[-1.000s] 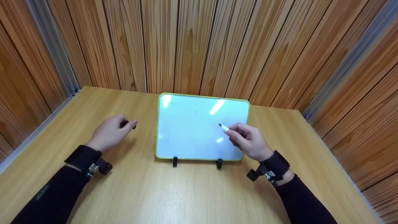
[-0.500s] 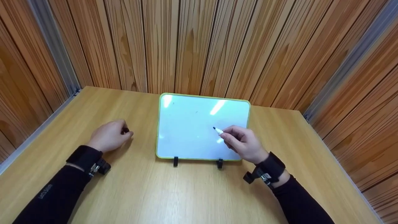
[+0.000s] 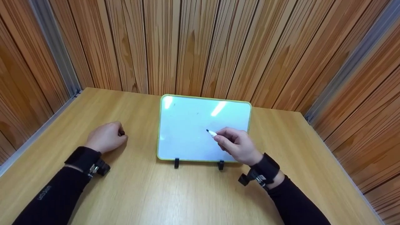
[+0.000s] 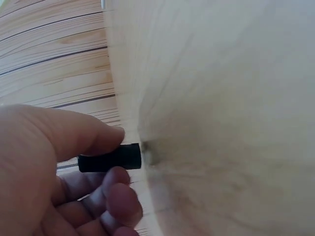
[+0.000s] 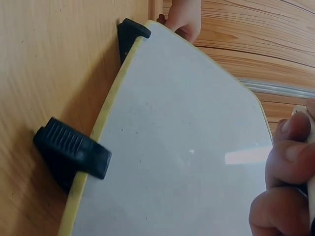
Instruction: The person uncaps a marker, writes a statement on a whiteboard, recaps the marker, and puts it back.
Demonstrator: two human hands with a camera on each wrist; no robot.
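A small whiteboard (image 3: 193,128) with a green rim stands propped on two black feet (image 3: 176,162) in the middle of the wooden table (image 3: 175,193). My right hand (image 3: 237,145) pinches a white marker (image 3: 212,133) whose black tip points at the board's centre. My left hand (image 3: 107,136) rests on the table left of the board and holds a short black marker cap (image 4: 110,157) between thumb and fingers. The right wrist view shows the board's blank surface (image 5: 187,162), its feet (image 5: 74,150) and my fingers (image 5: 288,162) on the marker.
Wood-panelled walls (image 3: 200,47) close in the table at the back and on both sides, with metal strips (image 3: 59,53) in the corners. Bare tabletop lies in front of the board and around both hands.
My right hand has carried the marker leftward across the board, from its right part to near its centre. My left hand has drawn back slightly, the cap now tucked further in.
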